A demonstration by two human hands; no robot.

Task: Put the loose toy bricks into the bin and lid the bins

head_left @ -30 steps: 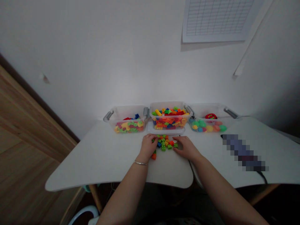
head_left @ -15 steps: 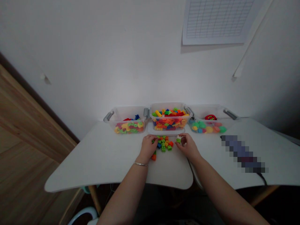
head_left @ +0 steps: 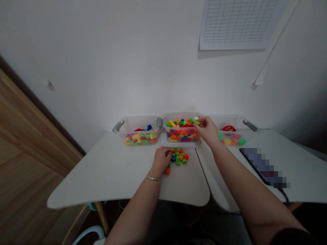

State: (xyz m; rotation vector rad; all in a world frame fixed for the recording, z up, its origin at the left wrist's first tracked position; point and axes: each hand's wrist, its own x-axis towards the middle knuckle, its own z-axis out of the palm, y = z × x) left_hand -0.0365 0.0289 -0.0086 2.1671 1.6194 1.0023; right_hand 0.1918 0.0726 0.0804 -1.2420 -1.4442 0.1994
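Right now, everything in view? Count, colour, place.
bins: 3, clear, along wall
bin contents: uncounted, mixed colours, inside
tabletops: 2, white, adjoining
loose blocks: many, multicoloured, left tabletop
held blocks: count unclear, green and white, at middle bin
pixelated object: 1, dark, right tabletop
cable: 1, black, right tabletop
gridded sheet: 1, white, upper-right wall
wooden panel: 1, tan, far left
curved tube: 1, white, lower left
bangle: 1, silver, left wrist
left grip: 1, at loose blocks
right grip: 1, on held blocks

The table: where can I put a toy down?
Bare table lies left of the left hand, in front of the left box, and between the loose bricks and its near edge. It's crowded at the bricks and the middle box, by the right hand.
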